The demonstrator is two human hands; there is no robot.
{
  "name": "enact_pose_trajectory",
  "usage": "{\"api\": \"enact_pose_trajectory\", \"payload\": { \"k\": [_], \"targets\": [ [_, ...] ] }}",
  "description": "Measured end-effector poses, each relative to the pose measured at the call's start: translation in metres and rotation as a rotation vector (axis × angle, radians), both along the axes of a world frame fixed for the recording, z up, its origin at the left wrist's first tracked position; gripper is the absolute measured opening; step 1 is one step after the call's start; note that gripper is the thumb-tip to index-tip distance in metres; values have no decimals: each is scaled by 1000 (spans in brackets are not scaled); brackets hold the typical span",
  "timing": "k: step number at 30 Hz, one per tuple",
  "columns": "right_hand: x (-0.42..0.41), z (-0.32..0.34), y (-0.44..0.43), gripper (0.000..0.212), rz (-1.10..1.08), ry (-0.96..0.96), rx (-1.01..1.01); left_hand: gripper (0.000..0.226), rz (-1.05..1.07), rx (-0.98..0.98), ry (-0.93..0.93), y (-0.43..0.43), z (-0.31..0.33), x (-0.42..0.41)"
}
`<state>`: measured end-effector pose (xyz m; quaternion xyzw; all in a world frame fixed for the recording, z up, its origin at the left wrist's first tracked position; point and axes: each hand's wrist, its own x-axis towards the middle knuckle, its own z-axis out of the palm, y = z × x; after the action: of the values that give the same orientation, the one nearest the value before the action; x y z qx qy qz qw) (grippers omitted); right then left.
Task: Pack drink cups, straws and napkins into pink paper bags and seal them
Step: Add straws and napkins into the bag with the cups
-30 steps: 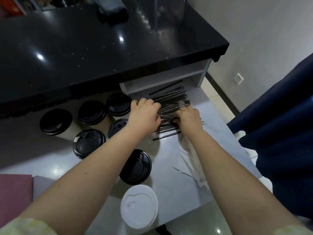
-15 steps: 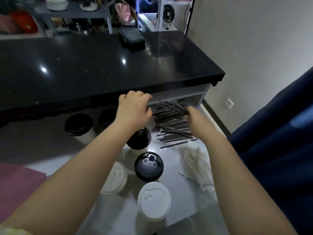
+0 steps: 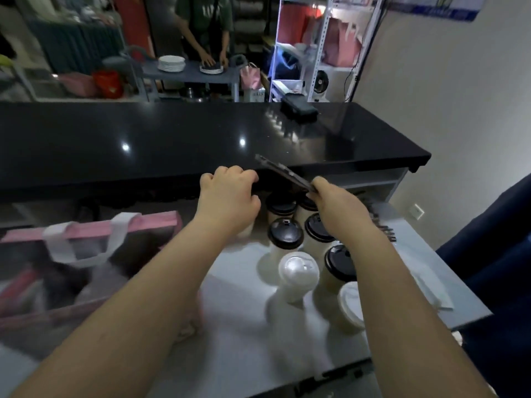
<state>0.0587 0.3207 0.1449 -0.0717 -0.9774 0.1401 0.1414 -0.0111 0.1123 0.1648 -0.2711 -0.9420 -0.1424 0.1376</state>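
Straws [image 3: 283, 173], dark ones in a small bundle, are in the right hand [image 3: 336, 205], whose fingers [image 3: 319, 183] are pinched round one end, so the bundle slants up and to the left in the air above the cups. More loose straws [image 3: 383, 228] lie on the grey table [image 3: 235, 311] just beyond the right forearm. The left hand [image 3: 230, 199] hovers beside the bundle, knuckles up and fingers curled under, with nothing showing in them (the palm side is hidden from where I stand). Below both hands stands a cluster of cups, some with black lids [image 3: 285, 233] and some with white lids [image 3: 298, 272], packed close together. A pink bag [image 3: 86, 231] with white handles stands open at the left end of the table, well apart from the cups. White napkins [image 3: 428, 280] lie near the right edge. Behind everything runs a higher black table [image 3: 172, 139], shiny on top.
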Motion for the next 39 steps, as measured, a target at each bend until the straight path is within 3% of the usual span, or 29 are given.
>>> {"api": "enact_pose_trajectory", "payload": {
  "k": [8,13,19,25,28,31,34,39],
  "targets": [
    [-6,38,-173,21,216,125,-257,41,59,12,34,-155,24,19],
    [-2,32,-258,16,366,135,-533,37,81,5,-16,-231,1,22],
    [-5,30,-327,14,550,217,-678,35,52,71,-36,-303,-34,19],
    [-14,22,-354,17,614,139,-781,76,28,104,-292,-315,-50,13],
    [-16,5,-354,20,599,-8,-758,98,-1,64,-377,-315,-46,8],
    [-20,-5,-339,22,545,-272,-617,120,-6,-7,-463,-319,-41,7],
    [-26,-13,-312,17,408,-379,-336,121,-6,-60,-504,-324,-46,5],
    [-31,-22,-304,20,296,-449,-86,120,-14,13,-471,-327,-52,5]
  ]
}}
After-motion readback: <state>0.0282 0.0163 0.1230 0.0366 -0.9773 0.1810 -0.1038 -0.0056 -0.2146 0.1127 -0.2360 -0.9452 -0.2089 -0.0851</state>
